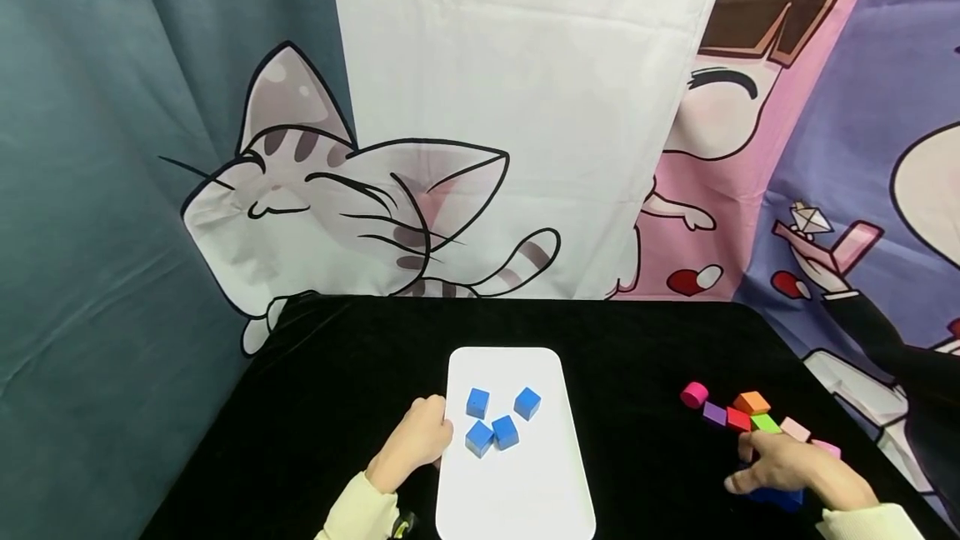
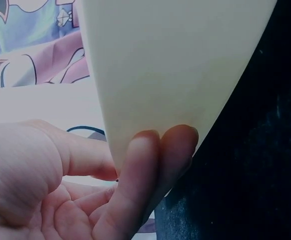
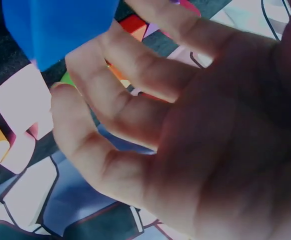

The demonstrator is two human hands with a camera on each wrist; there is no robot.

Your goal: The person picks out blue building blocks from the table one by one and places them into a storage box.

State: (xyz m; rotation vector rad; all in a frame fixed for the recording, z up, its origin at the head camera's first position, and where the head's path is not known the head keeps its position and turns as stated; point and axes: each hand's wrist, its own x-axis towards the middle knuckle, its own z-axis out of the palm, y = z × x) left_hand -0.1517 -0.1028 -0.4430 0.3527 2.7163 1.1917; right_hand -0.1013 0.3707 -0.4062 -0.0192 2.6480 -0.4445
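A white tray (image 1: 517, 482) lies in front of me with several blue cubes (image 1: 506, 432) grouped in its upper half. My left hand (image 1: 420, 438) grips the tray's left edge; in the left wrist view two fingertips (image 2: 179, 140) press flat on its pale surface. At the right, my right hand (image 1: 780, 467) hovers over a cluster of blocks, thumb and index finger spread apart. A blue block (image 1: 780, 498) shows beneath it, partly hidden by the palm. In the right wrist view, the blue block (image 3: 60, 30) overlaps the loosely bent fingers.
Beyond the right hand sit a magenta cylinder (image 1: 694, 394) and purple (image 1: 715, 414), red (image 1: 738, 418), orange (image 1: 752, 402), green (image 1: 765, 423) and pink (image 1: 795, 428) blocks. A black cloth (image 1: 637, 407) covers the table; printed curtains (image 1: 525, 107) hang behind it.
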